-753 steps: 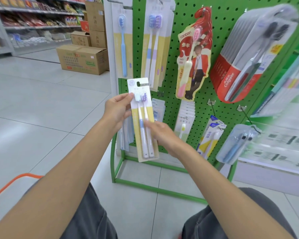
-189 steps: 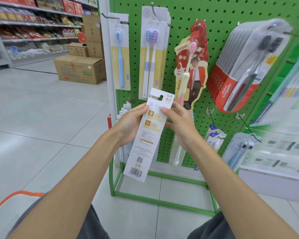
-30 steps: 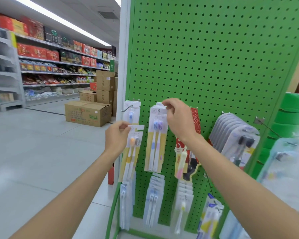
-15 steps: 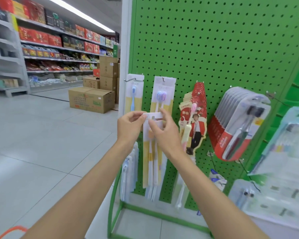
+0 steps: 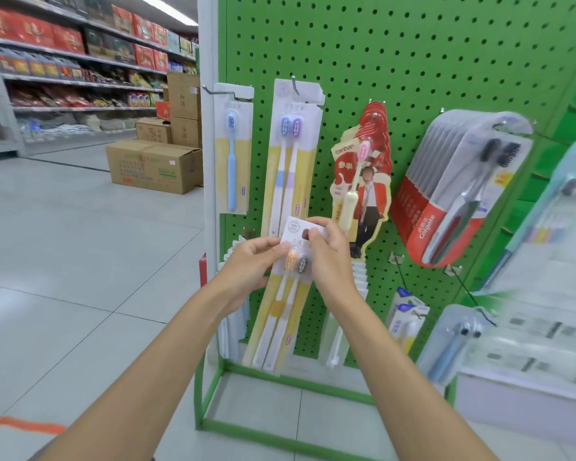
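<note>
pegboard [image 5: 413, 61] green, upright, hung with toothbrush cards | twin pack [image 5: 281, 314] tilted before pegboard's lower left, held near its top | left hand [image 5: 246, 264] pinches left edge | right hand [image 5: 330, 257] pinches top right

Sits on the head, wide-angled, and looks forward and a little down. Faces the green pegboard rack [image 5: 413, 54] from close by, slightly from its left, near enough to crop its top edge. Centres on the toothbrush pack [image 5: 280, 314] between the left hand [image 5: 250, 264] and right hand [image 5: 330, 264], with both forearms rising from the bottom edge. Takes in the tiled floor [image 5: 80, 261] and far store shelves [image 5: 64, 71] on the left. Blurs toward the right border.
</note>
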`<state>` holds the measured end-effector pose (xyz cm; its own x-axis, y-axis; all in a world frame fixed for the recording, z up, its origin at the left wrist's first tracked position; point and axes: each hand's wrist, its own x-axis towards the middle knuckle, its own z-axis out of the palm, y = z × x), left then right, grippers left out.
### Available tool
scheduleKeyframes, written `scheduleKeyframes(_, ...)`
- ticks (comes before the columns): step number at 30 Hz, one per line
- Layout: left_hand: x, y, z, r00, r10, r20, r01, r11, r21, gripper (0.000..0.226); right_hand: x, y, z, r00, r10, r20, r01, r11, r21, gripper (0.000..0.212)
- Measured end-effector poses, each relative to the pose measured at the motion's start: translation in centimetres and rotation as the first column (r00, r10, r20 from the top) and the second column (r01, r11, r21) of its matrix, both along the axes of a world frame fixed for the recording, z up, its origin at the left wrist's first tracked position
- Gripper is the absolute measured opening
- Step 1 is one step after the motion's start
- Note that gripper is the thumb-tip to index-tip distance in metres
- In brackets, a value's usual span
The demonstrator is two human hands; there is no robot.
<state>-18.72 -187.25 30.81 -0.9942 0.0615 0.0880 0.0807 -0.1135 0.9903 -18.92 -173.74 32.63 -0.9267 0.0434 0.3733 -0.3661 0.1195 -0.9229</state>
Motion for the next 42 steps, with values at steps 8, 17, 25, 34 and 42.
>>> scheduleKeyframes(8, 0.9, -0.4, -0.4, 0.993, 0.111, 0.047, -0.116, 0.986, 0.122, 0.014, 1.4, 0.2, -1.4, 0.991, 0.121, 0.065, -0.120, 0.993, -0.013, 0.028)
scheduleKeyframes(17, 0.6, -1.4, -0.3, 0.969, 0.210, 0.131, -0.246, 0.885, 0.396, 0.009, 1.6, 1.0, -4.0, 0.897, 0.262, 0.356, -0.320, 0.941, 0.113, 0.030)
scheduleKeyframes(25, 0.1, -3.7, 0.2, 0.919, 0.359, 0.162, -0.391, 0.789, 0.474, 0.020, 3.0, 1.7, -6.4, 0.763, 0.360, 0.536, -0.558, 0.786, 0.267, 0.022)
scheduleKeyframes(34, 0.8, -3.2, 1.3, 0.915, 0.404, -0.003, -0.401, 0.909, 0.108, 0.037, 3.9, 1.4, -6.9, 0.908, 0.318, 0.274, -0.405, 0.836, 0.370, 0.065)
scheduleKeyframes(42, 1.1, -2.6, 1.2, 0.938, 0.297, -0.181, -0.318, 0.943, -0.102, 0.041, 4.6, 0.0, -7.6, 0.908, 0.388, 0.160, -0.411, 0.747, 0.523, 0.090)
